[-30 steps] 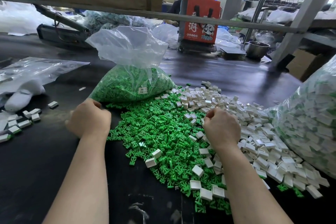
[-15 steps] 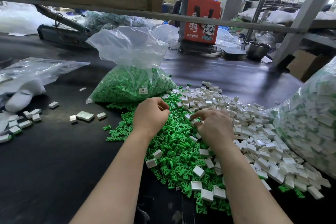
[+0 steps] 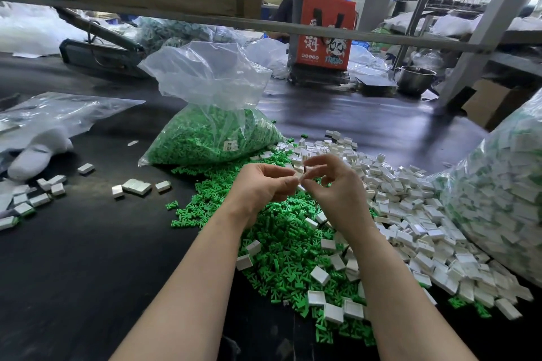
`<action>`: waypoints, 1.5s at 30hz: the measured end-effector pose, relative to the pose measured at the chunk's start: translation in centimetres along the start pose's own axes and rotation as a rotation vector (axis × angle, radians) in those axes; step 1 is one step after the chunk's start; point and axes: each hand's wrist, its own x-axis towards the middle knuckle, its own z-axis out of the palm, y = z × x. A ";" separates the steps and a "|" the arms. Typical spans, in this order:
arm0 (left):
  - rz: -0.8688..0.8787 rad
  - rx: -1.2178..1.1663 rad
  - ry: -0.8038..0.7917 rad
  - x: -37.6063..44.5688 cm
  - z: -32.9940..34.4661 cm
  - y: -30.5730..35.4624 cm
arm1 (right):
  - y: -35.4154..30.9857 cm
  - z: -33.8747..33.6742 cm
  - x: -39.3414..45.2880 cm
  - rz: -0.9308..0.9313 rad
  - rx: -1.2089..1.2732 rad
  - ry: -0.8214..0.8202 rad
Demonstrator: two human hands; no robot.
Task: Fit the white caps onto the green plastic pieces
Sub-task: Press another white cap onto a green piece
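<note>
A heap of loose green plastic pieces (image 3: 281, 246) lies on the dark table (image 3: 88, 267), and a heap of white caps (image 3: 416, 214) spreads to its right. Both my hands are raised over the green heap with fingertips meeting. My right hand (image 3: 334, 187) pinches a white cap (image 3: 299, 175) between thumb and forefinger. My left hand (image 3: 261, 184) has its fingers curled and pinches a small piece against that cap; the fingers hide the piece.
A clear bag of green pieces (image 3: 211, 138) stands behind the heap. A big bag of capped pieces (image 3: 504, 199) fills the right edge. Several capped pieces (image 3: 136, 186) and a white glove (image 3: 35, 158) lie at left. A person sits behind a red bag (image 3: 322, 32) across the table.
My left hand dropped capped pieces at the left, swung right to the green heap and rose. My right hand lifted off the white caps, and the two hands now meet fingertip to fingertip.
</note>
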 end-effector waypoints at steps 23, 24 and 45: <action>0.188 -0.218 -0.033 0.2 -0.5 -0.6 | 0.1 0.4 0.2 0.254 0.298 -0.037; 0.176 -0.215 -0.026 0.2 -0.5 -0.6 | 0.0 0.3 0.2 0.276 0.394 -0.015; 0.182 -0.179 0.000 0.4 0.2 -1.0 | -0.4 0.4 0.3 0.381 0.796 0.047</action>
